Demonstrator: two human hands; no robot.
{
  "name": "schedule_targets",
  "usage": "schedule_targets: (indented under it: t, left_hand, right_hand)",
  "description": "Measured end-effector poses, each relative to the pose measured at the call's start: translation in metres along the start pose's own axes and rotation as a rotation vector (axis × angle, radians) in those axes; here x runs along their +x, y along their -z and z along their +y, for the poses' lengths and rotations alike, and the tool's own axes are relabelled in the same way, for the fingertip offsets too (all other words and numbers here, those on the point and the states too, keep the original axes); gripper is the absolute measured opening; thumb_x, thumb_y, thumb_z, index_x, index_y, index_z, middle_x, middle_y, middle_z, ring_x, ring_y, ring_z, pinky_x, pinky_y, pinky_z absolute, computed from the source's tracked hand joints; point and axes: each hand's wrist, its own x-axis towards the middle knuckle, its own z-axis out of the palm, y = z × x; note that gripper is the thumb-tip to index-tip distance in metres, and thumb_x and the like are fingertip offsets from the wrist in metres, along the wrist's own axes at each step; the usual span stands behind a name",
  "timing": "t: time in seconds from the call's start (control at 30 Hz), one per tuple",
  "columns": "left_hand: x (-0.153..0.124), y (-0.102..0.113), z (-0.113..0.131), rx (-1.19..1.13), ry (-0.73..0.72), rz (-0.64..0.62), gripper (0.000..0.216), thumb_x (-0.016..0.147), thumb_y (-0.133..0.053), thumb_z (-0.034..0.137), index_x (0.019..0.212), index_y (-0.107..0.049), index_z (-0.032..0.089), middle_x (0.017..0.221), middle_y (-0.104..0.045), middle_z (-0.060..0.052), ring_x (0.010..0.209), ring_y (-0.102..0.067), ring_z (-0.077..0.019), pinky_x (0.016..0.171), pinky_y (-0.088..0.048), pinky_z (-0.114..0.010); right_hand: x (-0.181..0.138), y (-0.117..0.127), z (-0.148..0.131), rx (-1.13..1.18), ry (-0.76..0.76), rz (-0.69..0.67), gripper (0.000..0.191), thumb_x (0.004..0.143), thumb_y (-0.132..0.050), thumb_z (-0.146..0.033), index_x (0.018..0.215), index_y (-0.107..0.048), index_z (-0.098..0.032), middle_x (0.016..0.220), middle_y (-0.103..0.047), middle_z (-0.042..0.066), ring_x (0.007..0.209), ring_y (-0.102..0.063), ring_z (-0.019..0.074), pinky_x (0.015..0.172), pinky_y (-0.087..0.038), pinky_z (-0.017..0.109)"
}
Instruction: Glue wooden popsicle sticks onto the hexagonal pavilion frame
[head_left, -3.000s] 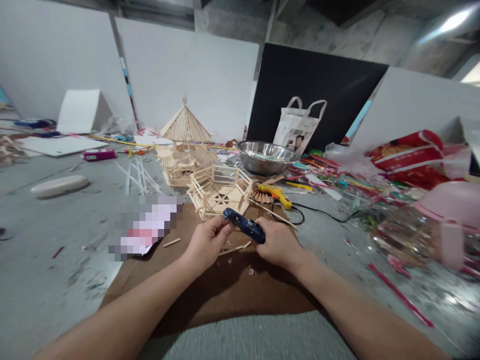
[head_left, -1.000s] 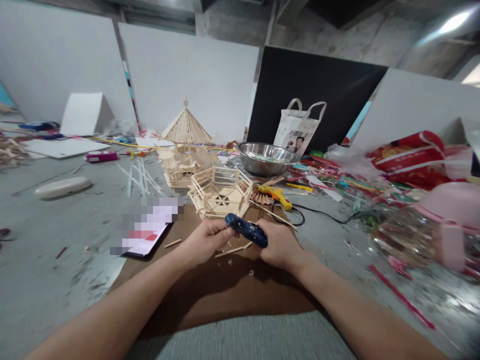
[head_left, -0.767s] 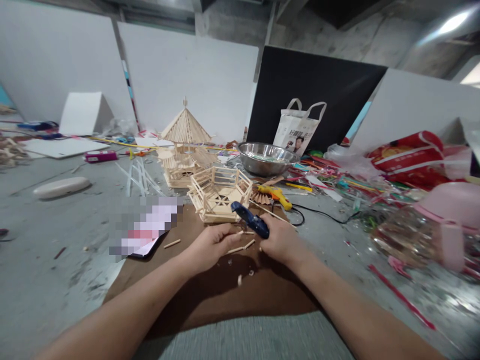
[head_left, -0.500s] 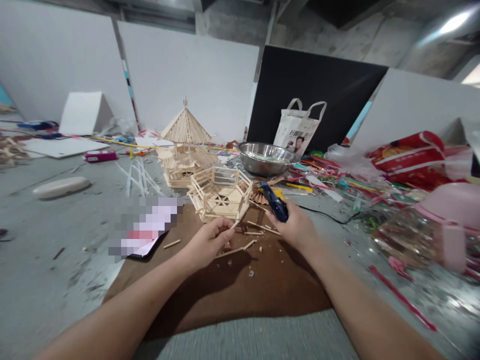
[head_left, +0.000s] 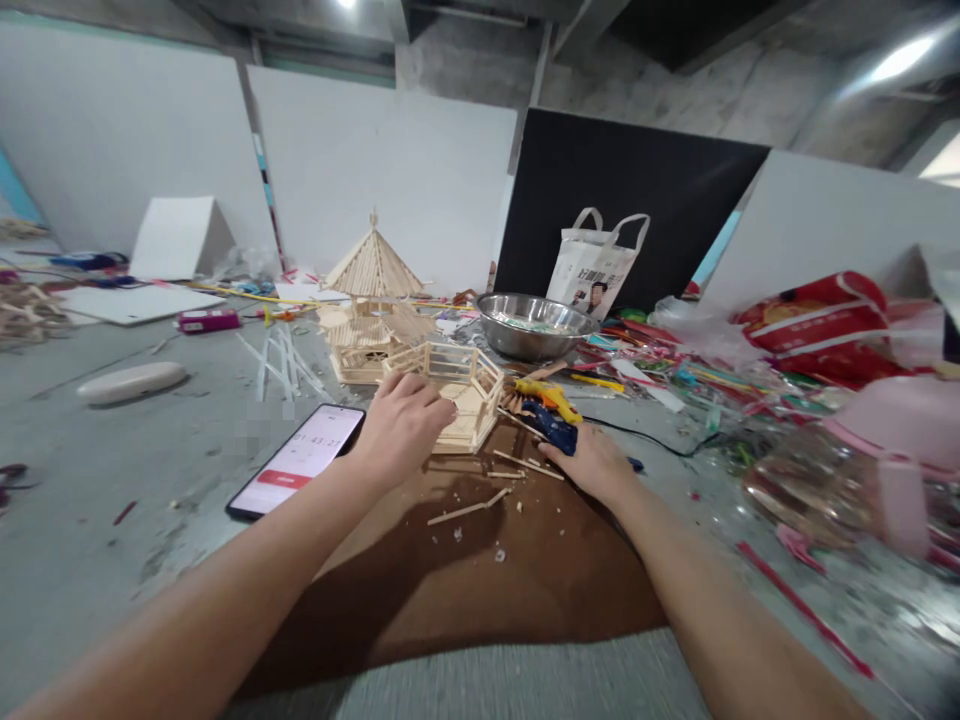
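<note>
My left hand (head_left: 401,425) reaches over the near side of the low hexagonal stick fence (head_left: 463,385), fingers curled on its rim; whether a small stick is still pinched in them I cannot tell. My right hand (head_left: 592,462) rests at the right edge of the brown mat (head_left: 480,580), fingers around the blue cutter tool (head_left: 553,425), which lies low beside the yellow glue gun (head_left: 551,395). Loose cut sticks (head_left: 480,495) lie on the mat between my hands. Behind the fence stands a finished stick pavilion (head_left: 371,310) with a pointed roof.
A phone (head_left: 300,470) lies left of the mat. A steel bowl (head_left: 534,325), a paper bag (head_left: 596,270), red packaging (head_left: 821,320) and a heap of coloured straws fill the back right. A clear bottle with pink cap (head_left: 847,470) lies at right. A white oval case (head_left: 131,382) sits left.
My left hand has moved forward from the mat onto the hexagonal fence. My right hand has carried the blue cutter right and down to beside the glue gun.
</note>
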Motion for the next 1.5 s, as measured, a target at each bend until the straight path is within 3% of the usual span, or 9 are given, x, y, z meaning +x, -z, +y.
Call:
schedule_targets:
  t: [0.13,0.27,0.43,0.53,0.63,0.83,1.0,1.17,1.5]
  left_hand:
    - [0.010,-0.014,-0.010,0.029,-0.029,0.022,0.017,0.080,-0.046,0.023,0.071,-0.061,0.019,0.065,-0.059,-0.003,0.074,-0.044,-0.0180,0.073,-0.029,-0.034]
    - [0.015,-0.022,-0.014,0.002,-0.040,0.004,0.019,0.080,-0.046,0.025,0.070,-0.062,0.018,0.064,-0.059,-0.003,0.073,-0.045,-0.0180,0.073,-0.029,-0.035]
    - [0.021,-0.024,-0.017,-0.044,-0.065,-0.049,0.018,0.080,-0.047,0.025,0.073,-0.062,0.019,0.068,-0.060,-0.003,0.079,-0.046,-0.0188,0.076,-0.029,-0.035]
    - [0.025,-0.024,-0.018,-0.068,-0.086,-0.056,0.017,0.079,-0.047,0.026,0.073,-0.062,0.020,0.067,-0.060,-0.003,0.078,-0.045,-0.0186,0.075,-0.029,-0.035]
    - [0.027,-0.025,-0.017,-0.081,-0.119,-0.059,0.015,0.078,-0.049,0.026,0.072,-0.062,0.019,0.066,-0.059,-0.002,0.076,-0.045,-0.0184,0.074,-0.029,-0.035]
    - [0.030,-0.023,-0.024,-0.183,-0.097,-0.112,0.015,0.076,-0.052,0.030,0.077,-0.062,0.019,0.072,-0.060,-0.002,0.080,-0.046,-0.0188,0.078,-0.029,-0.035]
    - [0.024,-0.009,-0.063,-0.379,-0.023,-0.322,0.038,0.067,-0.059,0.041,0.101,-0.058,0.023,0.099,-0.058,-0.003,0.096,-0.044,-0.0211,0.085,-0.029,-0.035]
    - [0.014,-0.009,-0.086,-0.388,0.029,-0.469,0.032,0.065,-0.060,0.041,0.093,-0.060,0.027,0.099,-0.058,0.000,0.101,-0.042,-0.0218,0.088,-0.026,-0.035]
    - [0.015,-0.014,-0.079,-0.469,0.071,-0.461,0.024,0.071,-0.054,0.044,0.078,-0.063,0.022,0.086,-0.062,0.000,0.090,-0.050,-0.0171,0.085,-0.027,-0.031]
  right_hand:
    - [0.000,-0.006,0.005,-0.001,0.070,-0.022,0.054,0.067,-0.046,-0.061,0.094,-0.053,-0.015,0.084,-0.058,0.012,0.083,-0.055,0.0270,0.070,-0.039,0.039]
    - [0.001,0.002,0.000,0.027,0.127,0.012,0.054,0.069,-0.047,-0.056,0.102,-0.052,-0.013,0.102,-0.055,0.016,0.097,-0.050,0.0297,0.080,-0.036,0.045]
    - [0.006,0.034,-0.037,0.238,0.419,0.288,0.035,0.077,-0.047,-0.040,0.102,-0.054,-0.016,0.113,-0.050,0.010,0.108,-0.043,0.0216,0.092,-0.030,0.037]
    - [0.012,0.047,-0.065,0.276,0.617,0.283,0.031,0.077,-0.049,-0.036,0.100,-0.056,-0.017,0.113,-0.051,0.009,0.110,-0.040,0.0205,0.094,-0.028,0.037]
    - [0.022,0.045,-0.084,0.289,0.690,0.256,0.027,0.077,-0.051,-0.034,0.097,-0.057,-0.018,0.109,-0.053,0.008,0.110,-0.040,0.0207,0.092,-0.028,0.039]
    - [0.032,0.030,-0.092,0.384,0.718,0.239,0.011,0.078,-0.050,-0.023,0.080,-0.059,-0.018,0.100,-0.058,0.006,0.104,-0.045,0.0174,0.091,-0.031,0.035]
    - [0.032,0.028,-0.090,0.469,0.705,0.260,0.011,0.077,-0.051,-0.026,0.076,-0.058,-0.019,0.096,-0.058,0.006,0.100,-0.048,0.0191,0.087,-0.035,0.036]
    - [0.032,0.026,-0.090,0.490,0.709,0.276,0.010,0.077,-0.052,-0.027,0.075,-0.058,-0.019,0.095,-0.059,0.007,0.099,-0.049,0.0203,0.085,-0.036,0.038]
    - [0.031,0.025,-0.088,0.496,0.704,0.294,0.009,0.076,-0.052,-0.025,0.074,-0.058,-0.019,0.091,-0.060,0.007,0.097,-0.050,0.0206,0.086,-0.036,0.040]
